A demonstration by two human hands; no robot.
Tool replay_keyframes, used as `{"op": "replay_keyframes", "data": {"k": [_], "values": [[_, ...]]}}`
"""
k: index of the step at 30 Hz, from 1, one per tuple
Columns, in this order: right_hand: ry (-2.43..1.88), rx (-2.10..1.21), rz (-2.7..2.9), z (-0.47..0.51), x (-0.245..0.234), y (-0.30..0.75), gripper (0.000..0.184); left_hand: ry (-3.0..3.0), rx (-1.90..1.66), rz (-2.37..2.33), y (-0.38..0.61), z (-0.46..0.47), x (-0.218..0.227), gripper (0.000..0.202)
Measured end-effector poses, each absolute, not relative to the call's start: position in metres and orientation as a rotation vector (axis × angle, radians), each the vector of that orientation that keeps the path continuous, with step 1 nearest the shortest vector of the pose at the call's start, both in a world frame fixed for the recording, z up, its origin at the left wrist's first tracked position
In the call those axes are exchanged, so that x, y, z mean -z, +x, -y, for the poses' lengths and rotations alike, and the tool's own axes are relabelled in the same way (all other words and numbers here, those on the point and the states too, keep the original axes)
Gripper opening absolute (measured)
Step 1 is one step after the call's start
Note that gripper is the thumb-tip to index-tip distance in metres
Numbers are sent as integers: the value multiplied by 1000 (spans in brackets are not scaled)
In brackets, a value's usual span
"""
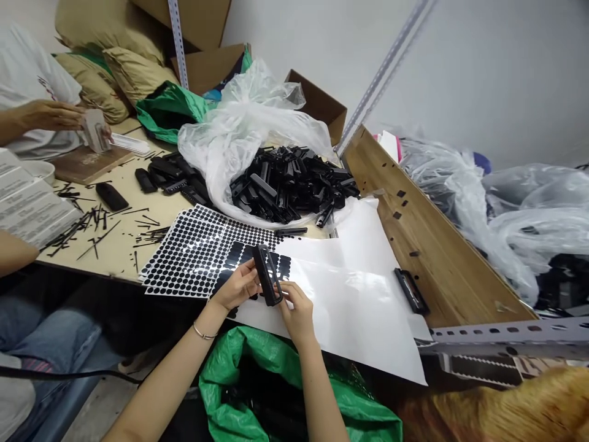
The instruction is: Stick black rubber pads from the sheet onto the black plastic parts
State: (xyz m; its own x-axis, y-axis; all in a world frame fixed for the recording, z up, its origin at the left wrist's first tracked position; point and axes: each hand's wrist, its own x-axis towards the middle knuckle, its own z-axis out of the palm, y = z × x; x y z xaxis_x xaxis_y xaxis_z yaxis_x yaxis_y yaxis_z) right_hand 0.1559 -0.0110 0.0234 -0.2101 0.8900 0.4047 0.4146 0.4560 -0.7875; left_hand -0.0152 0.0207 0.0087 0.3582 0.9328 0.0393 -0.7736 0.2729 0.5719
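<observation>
Between my two hands is a black plastic frame-like part (265,274), long and narrow with a slot along it, held tilted above the table's front edge. The fingers of my left hand (238,285) close on its left side. My right hand (297,309) grips its lower right end. Beneath and behind lie sheets of round black stickers (188,252) on white backing, overlapping each other. A sheet of larger black stickers (281,266) is partly hidden by the held part. Bare white backing paper (354,307) spreads to the right.
A clear plastic bag (216,147) spills a heap of black plastic parts (294,181) at the back. An open green sack (221,393) stands below my forearms. A wooden board (391,215) borders the right side. At left, a co-worker's hand (55,115) holds clear pieces.
</observation>
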Motion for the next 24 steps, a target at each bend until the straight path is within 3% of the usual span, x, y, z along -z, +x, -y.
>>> {"op": "replay_keyframes", "data": {"k": [6, 11, 15, 24], "values": [[-1116, -964, 1598, 16, -35, 149, 11, 584, -1201, -408, -16, -21, -7, 40], [-1066, -1232, 1076, 25, -54, 156, 20, 542, -1355, -589, -15, -25, -6, 44], [-1184, -1383, 1177, 28, -68, 162, 24, 759, -1266, -783, -7, -26, -8, 41], [-1298, -1202, 1263, 23, -41, 145, 27, 803, -1255, -827, -6, -25, -12, 43]]}}
